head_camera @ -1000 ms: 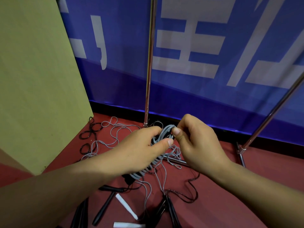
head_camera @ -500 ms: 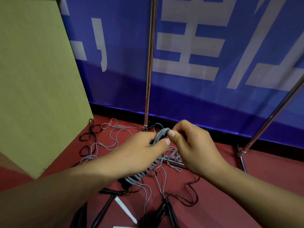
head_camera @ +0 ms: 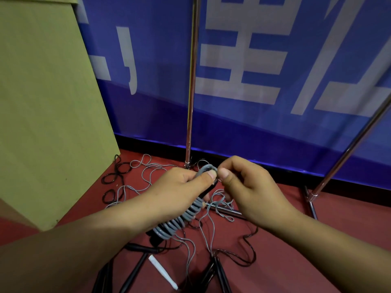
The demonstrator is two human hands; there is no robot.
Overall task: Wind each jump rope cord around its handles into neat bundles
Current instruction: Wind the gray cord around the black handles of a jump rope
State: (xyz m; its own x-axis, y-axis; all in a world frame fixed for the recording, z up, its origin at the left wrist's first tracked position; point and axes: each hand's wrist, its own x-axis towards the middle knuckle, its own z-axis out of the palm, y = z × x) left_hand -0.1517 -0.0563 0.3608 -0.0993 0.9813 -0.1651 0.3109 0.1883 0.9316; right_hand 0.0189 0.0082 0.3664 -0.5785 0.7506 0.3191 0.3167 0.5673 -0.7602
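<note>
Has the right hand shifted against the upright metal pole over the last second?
Yes, slightly. The right hand has drifted left toward the base of the upright metal pole; its thumb now meets the left hand at the top of the grey cord bundle.

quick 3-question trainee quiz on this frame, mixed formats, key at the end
1. True or false: the left hand grips the black handles wound with grey cord.
2. The right hand pinches: A) a white handle B) the grey cord's top loop C) a chrome pole.
3. Fill in: loose cords lie on the ___ floor.

Key: 1 true; 2 B; 3 red.
</note>
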